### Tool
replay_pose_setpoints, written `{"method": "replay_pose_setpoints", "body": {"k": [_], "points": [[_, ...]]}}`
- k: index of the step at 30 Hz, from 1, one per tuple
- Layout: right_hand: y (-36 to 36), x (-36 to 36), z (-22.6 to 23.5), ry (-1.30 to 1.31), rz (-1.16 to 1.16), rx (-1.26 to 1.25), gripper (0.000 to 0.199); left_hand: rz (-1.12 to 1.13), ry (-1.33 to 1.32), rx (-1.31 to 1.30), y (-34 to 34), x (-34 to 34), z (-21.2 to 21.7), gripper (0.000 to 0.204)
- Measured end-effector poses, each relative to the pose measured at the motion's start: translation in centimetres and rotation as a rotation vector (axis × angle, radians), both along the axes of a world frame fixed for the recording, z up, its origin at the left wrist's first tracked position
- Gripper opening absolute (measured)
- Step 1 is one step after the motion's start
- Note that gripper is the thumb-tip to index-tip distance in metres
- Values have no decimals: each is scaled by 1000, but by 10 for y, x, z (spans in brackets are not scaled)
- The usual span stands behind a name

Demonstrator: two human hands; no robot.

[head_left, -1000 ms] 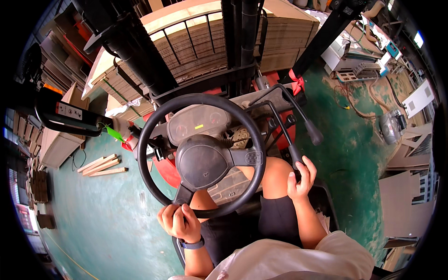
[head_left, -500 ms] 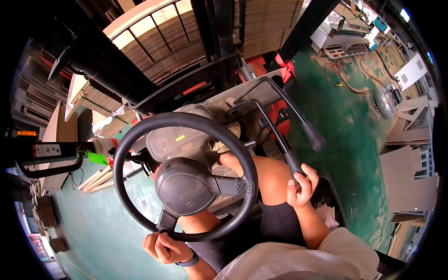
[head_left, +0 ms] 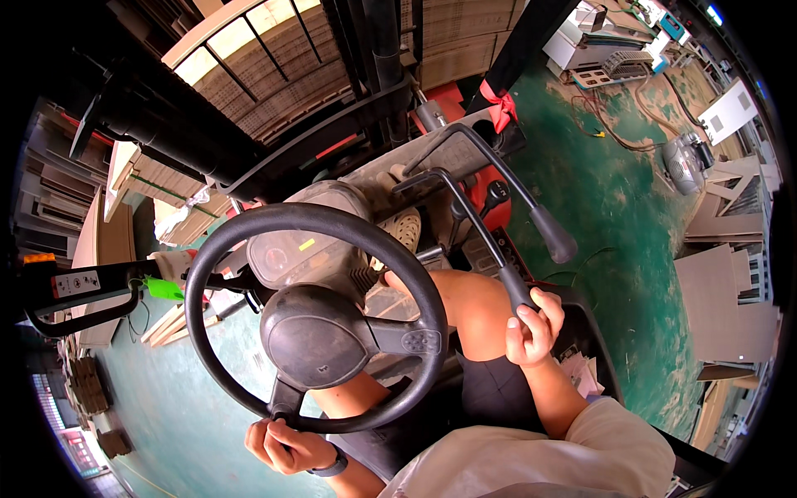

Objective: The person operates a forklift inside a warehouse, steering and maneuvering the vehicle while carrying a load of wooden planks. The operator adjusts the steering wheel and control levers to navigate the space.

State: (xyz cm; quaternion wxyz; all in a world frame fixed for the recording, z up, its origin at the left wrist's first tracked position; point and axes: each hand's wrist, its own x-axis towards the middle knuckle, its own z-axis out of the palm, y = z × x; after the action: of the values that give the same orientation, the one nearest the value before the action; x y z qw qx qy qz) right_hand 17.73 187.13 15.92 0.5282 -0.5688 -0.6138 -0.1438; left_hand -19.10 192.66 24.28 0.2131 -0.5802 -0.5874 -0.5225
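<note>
Steering wheel (head_left: 311,319), black, with a round padded hub: held at its lowest rim by the left hand (head_left: 286,446), whose fingers were curled shut around the rim beside the bottom spoke. Since the earlier views this grip was seen to have travelled down and toward the body along with the rim, so the wheel is judged to have been mid-turn rather than held straight. Control lever (head_left: 486,241), a long dark bent rod: its lower knob was enclosed by the right hand (head_left: 533,328), fingers wrapped closed over the top, a hold unchanged across the views, so the lever appeared not to have been worked. Second lever (head_left: 531,199), just beyond that grip and above it: untouched, its knob free. Red bow (head_left: 500,101), tied on the frame well beyond the levers. Stacked boards (head_left: 274,75), ahead of both grips past the mast. Green floor (head_left: 614,191), to the right of the lever grip.
</note>
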Motion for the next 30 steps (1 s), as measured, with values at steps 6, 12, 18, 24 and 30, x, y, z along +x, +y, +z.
{"method": "replay_pose_setpoints", "body": {"k": [6, 12, 18, 24, 30], "points": [[1, 2, 1, -3, 1, -2, 37, 18, -20, -22, 1, 5, 2, 23], [4, 0, 1, 23, -27, 14, 40, 20, -44, -30, 2, 7, 2, 22], [8, -2, 4, 26, -40, 33, 37, -10, -29, -37, 3, 7, 3, 22], [11, -2, 4, 36, -28, 62, 28, -33, -9, -23, 5, 6, 2, 25], [8, 1, 0, 58, -22, 43, 21, -51, -12, -37, 6, 10, 5, 26]]}}
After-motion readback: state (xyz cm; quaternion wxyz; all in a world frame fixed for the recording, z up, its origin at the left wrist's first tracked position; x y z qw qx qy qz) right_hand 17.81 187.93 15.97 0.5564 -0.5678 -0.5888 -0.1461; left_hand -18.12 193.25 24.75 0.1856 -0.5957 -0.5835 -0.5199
